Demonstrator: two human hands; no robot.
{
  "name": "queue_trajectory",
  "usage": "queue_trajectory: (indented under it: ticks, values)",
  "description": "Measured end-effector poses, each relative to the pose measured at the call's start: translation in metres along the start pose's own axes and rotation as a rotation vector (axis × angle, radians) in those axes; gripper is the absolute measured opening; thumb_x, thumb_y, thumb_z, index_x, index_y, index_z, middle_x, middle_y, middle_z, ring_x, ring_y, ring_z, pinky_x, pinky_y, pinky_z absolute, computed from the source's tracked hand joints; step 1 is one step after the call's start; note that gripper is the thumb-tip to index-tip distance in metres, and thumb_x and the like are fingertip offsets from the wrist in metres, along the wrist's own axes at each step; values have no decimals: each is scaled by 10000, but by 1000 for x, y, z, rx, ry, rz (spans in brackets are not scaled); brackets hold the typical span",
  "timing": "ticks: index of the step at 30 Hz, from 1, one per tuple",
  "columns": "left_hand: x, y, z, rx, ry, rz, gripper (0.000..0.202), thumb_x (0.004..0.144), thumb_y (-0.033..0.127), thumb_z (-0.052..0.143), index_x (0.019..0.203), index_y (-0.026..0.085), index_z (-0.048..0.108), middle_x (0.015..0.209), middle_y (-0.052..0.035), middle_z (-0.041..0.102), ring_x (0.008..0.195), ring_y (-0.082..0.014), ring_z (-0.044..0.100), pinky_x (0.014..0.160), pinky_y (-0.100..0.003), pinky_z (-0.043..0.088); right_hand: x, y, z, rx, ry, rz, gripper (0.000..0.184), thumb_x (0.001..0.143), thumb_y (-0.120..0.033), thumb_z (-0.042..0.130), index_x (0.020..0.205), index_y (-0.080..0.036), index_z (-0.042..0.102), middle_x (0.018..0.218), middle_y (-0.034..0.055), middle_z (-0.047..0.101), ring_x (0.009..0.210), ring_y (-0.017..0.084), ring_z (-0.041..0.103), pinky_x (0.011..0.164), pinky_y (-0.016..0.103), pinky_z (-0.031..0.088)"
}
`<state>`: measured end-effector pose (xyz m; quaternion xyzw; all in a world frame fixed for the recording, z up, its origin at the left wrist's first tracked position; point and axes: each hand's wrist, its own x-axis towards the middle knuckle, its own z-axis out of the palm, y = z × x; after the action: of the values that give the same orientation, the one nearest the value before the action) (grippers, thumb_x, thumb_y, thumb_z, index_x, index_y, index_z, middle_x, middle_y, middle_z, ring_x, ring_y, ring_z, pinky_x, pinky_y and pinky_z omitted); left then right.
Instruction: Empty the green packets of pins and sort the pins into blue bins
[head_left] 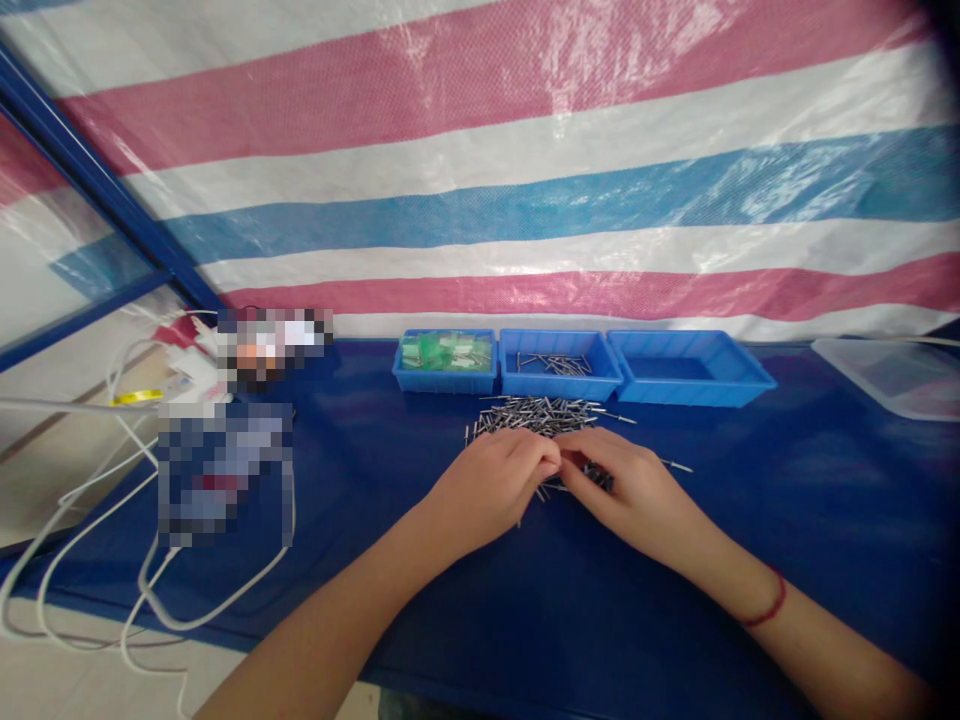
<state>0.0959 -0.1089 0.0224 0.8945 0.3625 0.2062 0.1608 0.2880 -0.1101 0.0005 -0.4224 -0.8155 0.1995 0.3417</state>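
Note:
A pile of loose metal pop rivets (536, 415) lies on the blue table in front of me. Over its near side, my left hand (499, 478) is closed, fingers curled towards the thumb; whatever it grips is hidden. My right hand (626, 490) meets it from the right, fingers and thumb drawn together in a pinch at the left fingertips. Any small piece between the two hands cannot be made out. More rivets (592, 472) show beneath the right palm, and a stray rivet (679, 465) lies to its right.
Behind the pile stand three blue bins: the left bin (442, 382) holds green and clear packets, the middle bin (559, 385) some rivets, the right bin (694, 392) shows its bare floor. A clear plastic lid (892, 380) lies far right. White cables (217, 615) loop at left.

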Motion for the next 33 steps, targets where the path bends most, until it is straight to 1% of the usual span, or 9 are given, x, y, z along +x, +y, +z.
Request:
queue_trajectory:
  ticks: [4,7,12,16,20,22,25,27,33]
  values:
    - [-1,8,3,-179,39,-21,203,994,244,355,915,185,533,925,-52,628,880,-162,582,816,-272,444,-1,-3,0,147,21,71,182,922,-241,486,949,-210,663,952,60,706,855,189,658,744,310,529]
    - [-2,10,5,-267,53,-49,181,983,261,393,916,185,542,908,-45,626,843,-151,585,778,-259,446,-1,-5,-2,308,49,141,193,920,-301,507,952,-213,676,970,58,716,880,194,672,746,298,553]
    - [-4,9,10,-435,111,-177,125,936,306,495,979,194,531,833,-5,622,716,-123,578,692,-241,444,0,-7,-3,501,97,244,180,866,-379,603,856,-218,682,841,40,718,752,181,673,652,271,565]
    - [-1,9,12,-530,143,-269,197,919,355,527,996,178,561,824,-7,638,706,-125,586,658,-232,441,-2,-8,-1,448,137,215,167,855,-388,624,826,-228,665,778,27,688,688,165,639,581,262,535]
    - [2,11,11,-445,111,-271,266,939,376,491,886,168,648,800,-18,638,692,-128,567,644,-231,418,-4,-8,0,338,155,167,149,853,-374,632,847,-229,666,769,35,668,681,170,616,548,274,504]
    - [3,11,10,-452,110,-264,285,944,384,483,888,164,654,791,-17,632,677,-123,558,637,-227,416,-4,-8,0,324,156,160,138,851,-363,636,850,-229,670,770,35,664,677,169,609,540,276,494]
    - [2,9,13,-492,109,-243,236,932,349,508,933,162,652,812,-16,624,681,-116,559,637,-219,423,-4,-8,-1,322,160,156,125,853,-352,636,852,-232,674,768,33,659,680,171,610,540,280,489]
    - [2,8,15,-493,111,-232,213,922,334,524,915,162,651,798,-12,607,680,-115,553,632,-217,422,-4,-9,-1,311,166,144,117,859,-342,630,859,-235,678,761,33,657,674,172,605,545,289,488]
    - [1,4,18,-535,167,-256,204,890,366,573,884,173,639,790,-10,604,672,-116,549,621,-219,432,-5,-15,-6,273,156,64,124,886,-306,585,924,-259,693,817,52,673,750,198,623,605,330,512]
